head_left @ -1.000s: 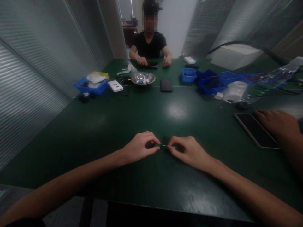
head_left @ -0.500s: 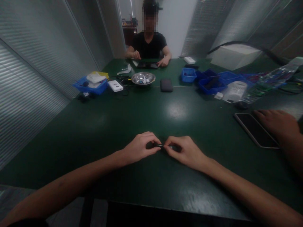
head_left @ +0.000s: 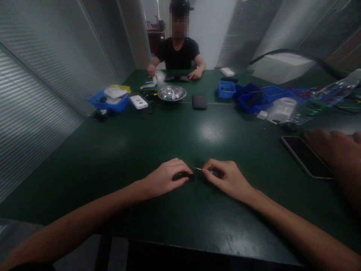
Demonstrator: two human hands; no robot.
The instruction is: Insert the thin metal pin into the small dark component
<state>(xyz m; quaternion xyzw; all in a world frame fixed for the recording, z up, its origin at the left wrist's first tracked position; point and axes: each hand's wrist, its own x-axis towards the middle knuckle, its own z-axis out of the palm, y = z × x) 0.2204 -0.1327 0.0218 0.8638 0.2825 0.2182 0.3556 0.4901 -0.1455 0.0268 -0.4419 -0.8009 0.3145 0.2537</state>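
My left hand rests on the green table, fingers pinched round a small dark part. My right hand is just to its right, fingers pinched on a thin metal pin-like tool whose tip points left at the dark part, a small gap between them. Both hands sit at the table's near middle.
A co-worker's hand lies at the right by a dark phone. Blue bins, a metal bowl, a black box, a white device and a left blue tray line the far side. Another person sits opposite.
The thin tool's tip was at the dark part; now my right hand has drawn it slightly back and up. The person opposite moved one hand outward to the left.
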